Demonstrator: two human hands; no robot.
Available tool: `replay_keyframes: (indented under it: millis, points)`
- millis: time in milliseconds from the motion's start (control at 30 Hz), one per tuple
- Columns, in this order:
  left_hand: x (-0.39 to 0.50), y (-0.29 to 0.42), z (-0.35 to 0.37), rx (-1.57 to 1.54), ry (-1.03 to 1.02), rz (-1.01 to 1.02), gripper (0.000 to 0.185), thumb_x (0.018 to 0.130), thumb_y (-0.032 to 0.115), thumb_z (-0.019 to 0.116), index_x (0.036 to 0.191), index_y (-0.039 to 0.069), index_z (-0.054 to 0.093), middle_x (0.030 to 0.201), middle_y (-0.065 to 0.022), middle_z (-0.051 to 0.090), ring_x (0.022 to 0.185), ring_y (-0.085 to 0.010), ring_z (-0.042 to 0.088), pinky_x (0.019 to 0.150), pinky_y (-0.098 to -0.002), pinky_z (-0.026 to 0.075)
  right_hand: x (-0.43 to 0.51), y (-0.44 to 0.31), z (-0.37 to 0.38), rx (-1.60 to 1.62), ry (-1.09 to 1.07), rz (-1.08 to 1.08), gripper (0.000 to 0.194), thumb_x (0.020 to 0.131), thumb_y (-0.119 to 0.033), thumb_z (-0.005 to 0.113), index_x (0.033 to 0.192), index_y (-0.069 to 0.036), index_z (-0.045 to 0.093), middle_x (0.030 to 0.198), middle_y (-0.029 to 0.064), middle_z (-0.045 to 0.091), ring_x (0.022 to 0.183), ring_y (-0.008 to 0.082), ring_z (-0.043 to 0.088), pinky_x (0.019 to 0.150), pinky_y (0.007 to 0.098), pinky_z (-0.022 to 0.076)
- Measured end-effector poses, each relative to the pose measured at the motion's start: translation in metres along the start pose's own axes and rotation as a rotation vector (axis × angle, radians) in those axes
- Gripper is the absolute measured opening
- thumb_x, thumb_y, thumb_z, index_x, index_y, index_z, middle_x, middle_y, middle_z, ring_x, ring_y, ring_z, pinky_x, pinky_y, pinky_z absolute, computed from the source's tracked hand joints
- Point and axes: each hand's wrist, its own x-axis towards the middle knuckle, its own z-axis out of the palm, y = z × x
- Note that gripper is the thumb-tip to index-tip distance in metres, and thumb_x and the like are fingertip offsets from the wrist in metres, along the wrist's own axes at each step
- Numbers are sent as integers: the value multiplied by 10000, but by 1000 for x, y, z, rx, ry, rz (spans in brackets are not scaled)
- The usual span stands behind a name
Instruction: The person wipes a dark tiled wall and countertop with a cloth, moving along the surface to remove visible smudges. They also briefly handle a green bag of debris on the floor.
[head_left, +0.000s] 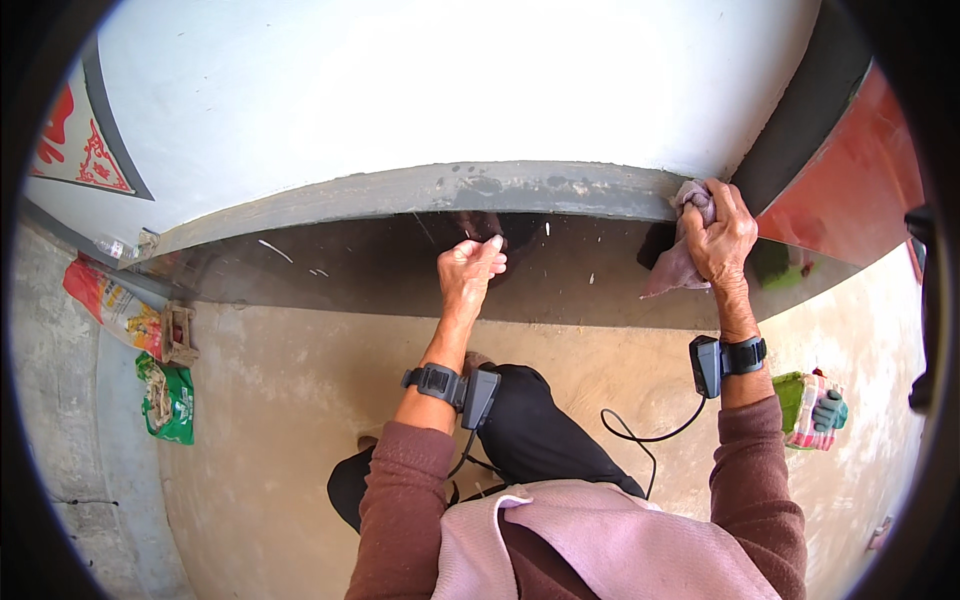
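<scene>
My right hand (721, 232) grips a bunched mauve cloth (694, 199) at the right end of a grey painted band (360, 191) along the foot of the white wall. Part of the cloth hangs over the glossy dark skirting (360, 262) just below. My left hand (472, 270) is in front of this skirting near its middle, fingers curled in and nothing visible in them. Dark damp-looking patches mark the grey band between the hands. Pale streaks and specks show on the skirting, which reflects my left hand.
A red panel (840, 172) adjoins the wall's right corner. At right on the floor stands a green basket (789, 401) with a checked cloth and a glove. Left are a small wooden stool (178, 334), a printed sack (120, 304) and a green bag (177, 405). Cables trail from both wrist devices.
</scene>
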Motion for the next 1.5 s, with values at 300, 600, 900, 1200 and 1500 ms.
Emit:
replay_keyframes:
  millis: [300, 600, 900, 1200, 1500]
  points:
    - [1, -6, -12, 47, -74, 14, 248, 878, 245, 659, 878, -3, 649, 780, -106, 687, 640, -134, 655, 566, -233, 504, -5, 5, 3, 4, 67, -54, 267, 668, -150, 634, 917, -57, 622, 787, 127, 592, 697, 327, 597, 630, 397, 499]
    - [-78, -29, -153, 8, 74, -116, 237, 886, 201, 642, 1001, -2, 605, 853, -114, 685, 698, -148, 659, 610, -232, 517, -62, 3, 42, -53, 374, 80, 478, 756, -191, 666, 1189, -65, 508, 1139, 223, 488, 1051, 402, 467, 924, 481, 374]
    - [-140, -56, -235, -209, 411, -196, 181, 908, 155, 588, 994, -3, 601, 837, -102, 687, 673, -133, 651, 593, -222, 505, -128, -86, 116, 92, 212, 258, 815, 683, -202, 703, 1355, -5, 287, 1242, 297, 336, 1196, 446, 310, 1020, 537, 240]
    - [-154, -39, -245, -292, 339, 24, 186, 926, 142, 564, 1025, -10, 602, 885, -113, 679, 745, -150, 649, 668, -249, 510, -88, -244, 189, 207, -515, -1009, 442, 743, -90, 598, 1179, -155, 567, 1273, 149, 484, 1154, 342, 476, 923, 505, 395]
    - [-159, -23, -256, -326, 272, 10, 189, 934, 118, 550, 1060, -12, 603, 912, -113, 679, 788, -148, 649, 727, -259, 515, -36, -471, 317, 353, -334, -1409, 447, 759, -117, 559, 1202, -76, 516, 1307, 151, 460, 1203, 321, 446, 1021, 394, 383]
